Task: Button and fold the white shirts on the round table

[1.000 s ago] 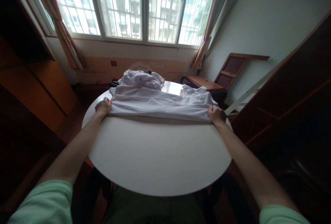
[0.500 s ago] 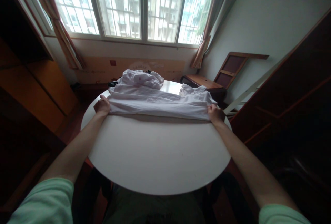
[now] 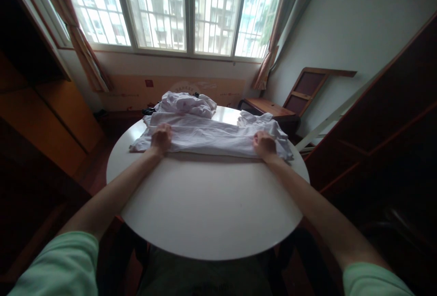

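Observation:
A white garment (image 3: 211,141) lies in a wide, folded band across the far half of the round white table (image 3: 211,205). My left hand (image 3: 162,137) is closed on its near part, a little in from the left end. Toward the right end, my right hand (image 3: 264,145) has its fingers curled on the same cloth. Both fists rest at the garment's near side, and its loose ends spread past them. The fingertips themselves are hidden. Behind the band sits a crumpled heap of white cloth (image 3: 186,104).
Something black (image 3: 148,111) shows beside the heap. A wooden chair (image 3: 273,107) stands beyond the table at the right. Cabinets (image 3: 58,123) flank the left, a large dark wooden panel (image 3: 375,136) the right. A barred window (image 3: 187,13) fills the back wall.
Both hands have moved inward along the garment, away from its two ends. The ends now lie loose on the table outside the hands.

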Motion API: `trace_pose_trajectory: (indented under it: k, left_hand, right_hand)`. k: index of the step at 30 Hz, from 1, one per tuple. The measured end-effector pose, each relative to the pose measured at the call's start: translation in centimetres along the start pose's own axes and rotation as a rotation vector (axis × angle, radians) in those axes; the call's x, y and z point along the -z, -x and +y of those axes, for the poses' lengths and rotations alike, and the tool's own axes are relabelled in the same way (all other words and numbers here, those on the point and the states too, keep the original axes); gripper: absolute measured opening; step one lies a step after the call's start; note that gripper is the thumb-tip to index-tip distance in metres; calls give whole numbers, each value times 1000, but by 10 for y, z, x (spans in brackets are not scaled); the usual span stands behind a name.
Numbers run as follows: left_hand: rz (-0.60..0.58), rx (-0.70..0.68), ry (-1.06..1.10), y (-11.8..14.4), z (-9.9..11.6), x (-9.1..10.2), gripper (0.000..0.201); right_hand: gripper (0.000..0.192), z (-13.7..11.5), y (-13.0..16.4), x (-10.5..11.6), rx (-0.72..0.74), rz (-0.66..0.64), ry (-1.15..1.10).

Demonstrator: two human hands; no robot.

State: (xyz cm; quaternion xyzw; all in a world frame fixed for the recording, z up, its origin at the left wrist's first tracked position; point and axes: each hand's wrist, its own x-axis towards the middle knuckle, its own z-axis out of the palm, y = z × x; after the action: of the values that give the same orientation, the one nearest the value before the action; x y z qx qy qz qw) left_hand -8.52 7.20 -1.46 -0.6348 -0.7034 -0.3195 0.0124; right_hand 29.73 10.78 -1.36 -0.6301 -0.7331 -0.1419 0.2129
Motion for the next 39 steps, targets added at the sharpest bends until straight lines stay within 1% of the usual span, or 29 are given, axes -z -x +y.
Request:
trace_pose_trajectory:
  k: [1, 3, 5, 6, 7, 8, 10, 13, 17, 19, 21, 24, 27, 29, 31, 33, 35, 36, 37, 39]
  left_hand:
    - [-5, -143, -23, 3, 17, -11, 30]
    - [-12, -360, -12, 10, 53, -34, 33]
    - [-95, -531, -20, 18, 83, -54, 36]
    - [-129, -550, -42, 22, 93, -63, 38]
    - [-164, -531, -78, 25, 100, -69, 40]
    - [-213, -500, -118, 27, 103, -74, 43]
    - [-297, -439, -185, 27, 102, -77, 47]
    - [-388, -420, -234, 21, 90, -71, 51]
    - [-448, -354, -259, 8, 68, -58, 59]
    - [-460, -291, -264, 2, 53, -52, 62]
    - [-467, -228, -264, -3, 33, -45, 62]
    - [-420, -122, -274, -9, -4, -32, 61]
    - [-362, 19, -306, -13, -44, -15, 63]
    - [-293, 118, -325, -14, -66, -4, 62]
    - [-201, 259, -334, -14, -81, 5, 66]
    - [-139, 361, -332, -13, -87, 9, 70]
    - [-119, 382, -325, -13, -88, 11, 70]
    - [-116, 370, -325, -13, -88, 11, 68]
    - [-113, 349, -327, -13, -87, 10, 66]
    - [-97, 303, -336, -13, -86, 11, 63]
  right_hand:
    - [22, -19, -1, -4, 66, -22, -71]
    - [26, -60, -2, -14, 172, -47, -201]
    - [29, -95, 0, -27, 328, -74, -319]
    - [31, -109, 1, -33, 370, -98, -356]
    - [33, -118, 2, -39, 388, -133, -367]
    - [35, -124, 3, -45, 411, -167, -368]
    - [38, -126, 3, -52, 446, -221, -344]
    - [42, -115, 3, -55, 467, -255, -304]
    - [52, -96, -1, -51, 404, -297, -242]
    - [55, -83, -3, -49, 391, -315, -212]
    - [57, -66, -5, -47, 354, -330, -178]
    - [59, -30, -6, -44, 228, -348, -111]
    - [58, 7, -2, -43, 109, -338, -53]
    - [53, 24, 1, -44, 48, -294, -38]
    - [47, 33, 4, -45, -16, -198, -43]
    - [42, 38, 5, -44, -111, -54, -56]
    - [43, 42, 5, -39, -262, 83, -71]
    - [47, 45, 5, -35, -356, 121, -80]
    - [53, 47, 5, -30, -457, 130, -90]
    - [70, 52, 4, -21, -645, 73, -120]
